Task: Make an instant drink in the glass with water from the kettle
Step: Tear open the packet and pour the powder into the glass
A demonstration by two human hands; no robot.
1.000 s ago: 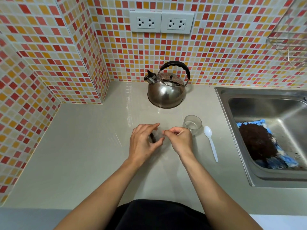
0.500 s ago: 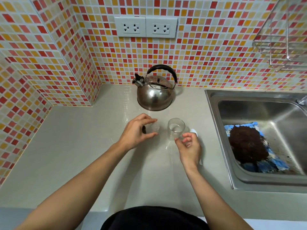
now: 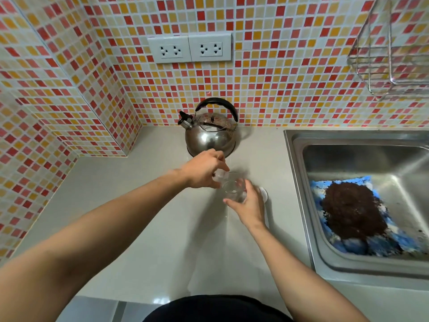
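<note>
A clear glass (image 3: 232,188) stands on the pale counter (image 3: 144,219) in front of the steel kettle (image 3: 210,135), which has a black handle. My right hand (image 3: 247,206) curls around the glass from the right side. My left hand (image 3: 204,169) holds a small clear packet (image 3: 221,177) tipped over the glass's left rim. What the packet contains cannot be made out. A white plastic spoon (image 3: 264,194) lies on the counter to the right of the glass, mostly hidden under my right hand.
A steel sink (image 3: 299,182) takes up the right side, with a blue cloth (image 3: 362,245) and a heap of dark grounds (image 3: 350,209) in it. Tiled walls close in the back and left. A wire rack (image 3: 392,66) hangs at upper right, two sockets (image 3: 189,48) above the kettle.
My left hand has carried the small packet rightward and tipped it over the glass. My right hand has moved from the counter by the spoon onto the glass.
</note>
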